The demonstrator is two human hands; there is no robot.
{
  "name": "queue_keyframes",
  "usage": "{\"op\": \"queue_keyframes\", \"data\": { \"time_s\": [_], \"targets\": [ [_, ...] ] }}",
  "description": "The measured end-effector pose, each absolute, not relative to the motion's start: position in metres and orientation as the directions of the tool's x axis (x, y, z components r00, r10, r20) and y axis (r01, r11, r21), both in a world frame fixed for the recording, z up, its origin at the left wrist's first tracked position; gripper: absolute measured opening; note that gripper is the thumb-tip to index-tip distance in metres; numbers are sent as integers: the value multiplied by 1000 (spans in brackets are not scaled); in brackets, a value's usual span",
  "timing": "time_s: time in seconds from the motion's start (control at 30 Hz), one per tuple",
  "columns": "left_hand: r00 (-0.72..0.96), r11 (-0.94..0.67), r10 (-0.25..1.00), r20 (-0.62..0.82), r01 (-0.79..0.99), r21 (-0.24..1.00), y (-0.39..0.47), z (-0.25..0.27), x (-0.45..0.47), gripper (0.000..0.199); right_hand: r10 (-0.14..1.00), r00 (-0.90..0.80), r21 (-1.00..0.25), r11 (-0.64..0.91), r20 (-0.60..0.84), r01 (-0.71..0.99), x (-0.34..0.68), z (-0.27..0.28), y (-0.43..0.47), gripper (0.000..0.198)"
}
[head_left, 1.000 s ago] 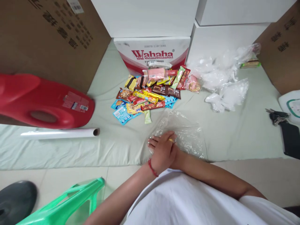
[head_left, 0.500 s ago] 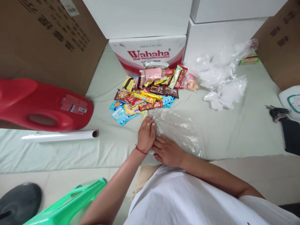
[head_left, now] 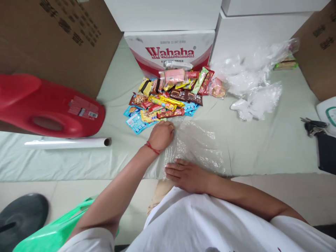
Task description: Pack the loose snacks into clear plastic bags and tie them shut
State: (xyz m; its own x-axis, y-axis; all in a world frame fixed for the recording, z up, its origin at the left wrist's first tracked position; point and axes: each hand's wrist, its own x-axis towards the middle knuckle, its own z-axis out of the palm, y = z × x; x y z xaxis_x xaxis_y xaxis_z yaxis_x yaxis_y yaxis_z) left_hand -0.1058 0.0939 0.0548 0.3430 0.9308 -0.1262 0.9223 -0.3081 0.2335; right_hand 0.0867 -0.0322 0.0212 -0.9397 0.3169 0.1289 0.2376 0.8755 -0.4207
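A thin clear plastic bag (head_left: 199, 147) lies flattened and wrinkled in front of me. My left hand (head_left: 162, 134), with a red cord bracelet on its wrist, is curled at the bag's far left corner, its fingertips mostly hidden. Flat on the bag's near left part rests my right hand (head_left: 186, 175), fingers stretched out. Just beyond the left hand is a heap of wrapped snacks: a red wafer bar (head_left: 170, 113), a yellow snack stick (head_left: 162, 103), dark cocoa packets (head_left: 186, 96) and blue sachets (head_left: 138, 122).
Behind the snacks stands a Wahaha carton (head_left: 170, 45). Crumpled clear bags (head_left: 252, 84) lie to the right, near keys (head_left: 313, 126) and a black phone-like object (head_left: 327, 150). A red jug (head_left: 52, 108) and a white roll (head_left: 70, 142) are at left; a green stool (head_left: 57, 227) stands below.
My hands have moved apart: the left went toward the bag's far corner and its fingers curled, while the right slid slightly nearer my body. The view has shifted slightly.
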Motion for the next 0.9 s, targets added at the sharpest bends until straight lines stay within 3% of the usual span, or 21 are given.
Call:
{"op": "queue_keyframes", "data": {
  "time_s": [0.17,0.3,0.4,0.5,0.67,0.73,0.8,0.9],
  "targets": [
    [237,-225,947,-215,971,78,101,63,-68,24,312,-936,-362,901,163,237,78,26,-38,38],
    [178,-178,967,-180,984,17,89,60,-38,31,356,-925,-346,891,130,294,61,28,-45,31],
    [73,-74,992,-99,997,-10,75,55,-28,40,332,-942,-402,871,56,283,47,26,-47,22],
    [-14,15,1000,-5,999,30,63,44,-29,46,272,-962,-475,848,8,236,44,25,-45,27],
    [-27,14,996,83,987,158,48,20,-36,62,166,-984,-605,791,67,92,70,49,-34,24],
    [-26,5,994,107,982,189,45,13,-38,65,292,-951,-677,720,98,151,84,63,-24,30],
    [-38,14,993,108,976,216,44,10,-40,64,542,-830,-689,652,132,316,98,71,-8,34],
    [-18,-8,995,102,968,250,44,12,-44,61,813,-570,-561,528,118,638,123,66,22,42]
  ]
}}
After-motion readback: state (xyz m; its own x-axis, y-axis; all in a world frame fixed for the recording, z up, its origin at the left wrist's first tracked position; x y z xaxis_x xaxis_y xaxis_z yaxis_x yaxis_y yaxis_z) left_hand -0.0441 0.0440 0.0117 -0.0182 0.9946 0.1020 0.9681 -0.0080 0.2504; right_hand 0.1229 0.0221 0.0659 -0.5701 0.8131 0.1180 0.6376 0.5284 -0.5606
